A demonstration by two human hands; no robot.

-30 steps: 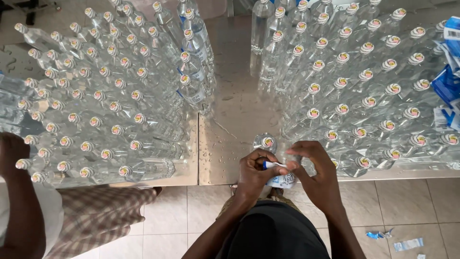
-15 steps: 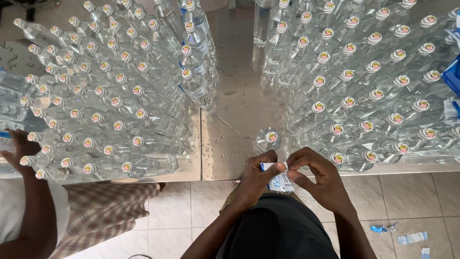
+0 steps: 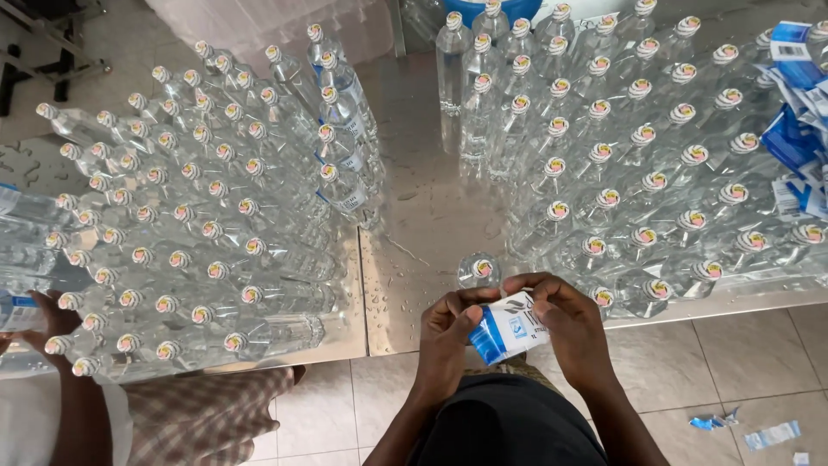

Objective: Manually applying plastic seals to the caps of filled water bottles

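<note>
Low in the middle of the frame, both hands pinch a blue-and-white label (image 3: 509, 326): the left hand (image 3: 446, 332) grips its blue end with thumb and fingers curled, the right hand (image 3: 569, 324) holds the white end, fingers bent over the top. The label sits just below a lone bottle (image 3: 479, 270) standing at the near edge of the steel table (image 3: 414, 233), and seems to touch it, though the hands hide the contact. Capped bottles crowd the table at left (image 3: 198, 233) and at right (image 3: 638, 173). Loose labels (image 3: 798, 129) lie at the right edge. At lower left another person's hand (image 3: 53, 321) reaches among the bottles.
</note>
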